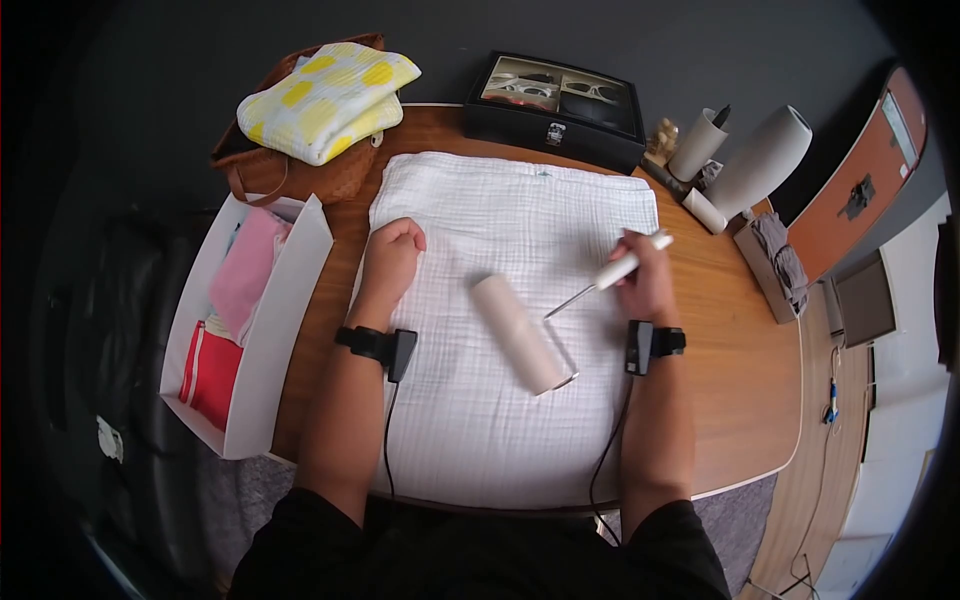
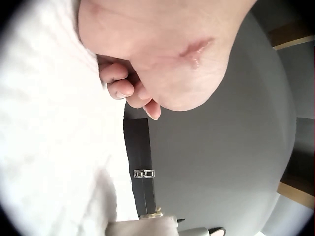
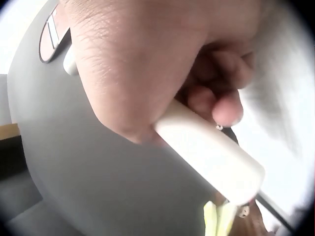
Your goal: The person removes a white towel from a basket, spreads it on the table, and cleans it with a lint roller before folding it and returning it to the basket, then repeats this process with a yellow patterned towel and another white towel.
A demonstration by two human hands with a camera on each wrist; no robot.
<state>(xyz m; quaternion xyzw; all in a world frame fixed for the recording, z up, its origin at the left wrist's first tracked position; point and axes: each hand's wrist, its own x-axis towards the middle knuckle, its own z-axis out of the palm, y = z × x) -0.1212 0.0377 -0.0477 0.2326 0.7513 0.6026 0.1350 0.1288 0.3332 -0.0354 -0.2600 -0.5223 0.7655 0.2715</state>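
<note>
A white milk frother (image 1: 616, 270) with a thin metal rod is gripped by my right hand (image 1: 645, 280), the rod slanting down to the left. In the right wrist view, the thumb and curled fingers wrap its white handle (image 3: 211, 152). A beige tumbler-like cylinder (image 1: 520, 335), slightly blurred, lies slanted on the white cloth (image 1: 480, 440) between my hands. The rod's tip overlaps the area beside that cylinder. My left hand (image 1: 393, 262) rests on the cloth left of the cylinder. Its fingers (image 2: 120, 88) are loosely curled with nothing in them.
At the left stands a white box (image 1: 255, 400) with folded fabrics. Behind it, a brown bag (image 1: 260, 170) carries a yellow-dotted cloth (image 1: 330, 95). A black glasses case (image 1: 560, 135) sits at the back. White cylinders, a vase (image 1: 765, 160) and a small bin (image 1: 770, 265) line the right edge.
</note>
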